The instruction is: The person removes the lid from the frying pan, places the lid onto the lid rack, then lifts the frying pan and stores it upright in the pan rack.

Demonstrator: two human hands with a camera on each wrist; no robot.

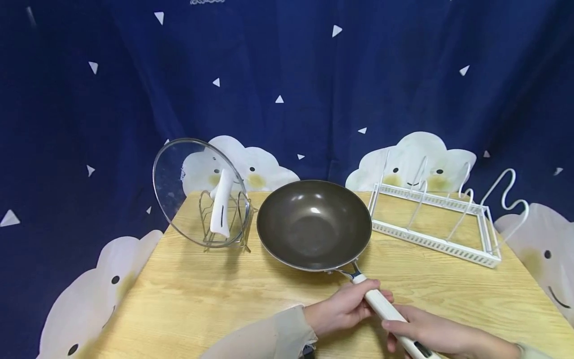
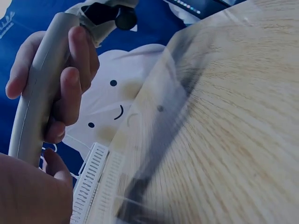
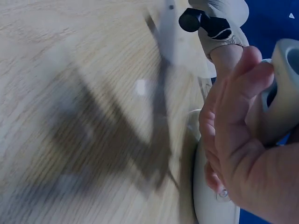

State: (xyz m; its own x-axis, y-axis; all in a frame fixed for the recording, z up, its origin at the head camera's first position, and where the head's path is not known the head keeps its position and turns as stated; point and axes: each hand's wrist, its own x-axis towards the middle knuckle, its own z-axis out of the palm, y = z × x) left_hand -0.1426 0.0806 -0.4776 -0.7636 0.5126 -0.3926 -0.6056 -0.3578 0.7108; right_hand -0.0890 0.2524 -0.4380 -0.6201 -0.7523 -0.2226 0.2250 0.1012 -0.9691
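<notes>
A dark-coated frying pan (image 1: pixel 314 224) is in the middle of the head view, its bowl facing up. Its cream handle (image 1: pixel 384 306) slants toward the lower right. My left hand (image 1: pixel 345 309) grips the handle close to the pan, thumb on top. Farther down, near the handle's end, my right hand (image 1: pixel 430 329) holds it with thumb over and fingers beneath. In the left wrist view, the right hand's fingers (image 2: pixel 77 88) curl round the handle (image 2: pixel 37 93). Whether the pan's base touches the table cannot be told.
Left of the pan, a glass lid (image 1: pixel 186 219) with a white handle (image 1: pixel 221 204) stands in a small wire rack (image 1: pixel 245 239). A white rack (image 1: pixel 430 244) with wire dividers sits at right on the wooden table (image 1: pixel 215 299). Behind hangs a blue curtain (image 1: pixel 278 65).
</notes>
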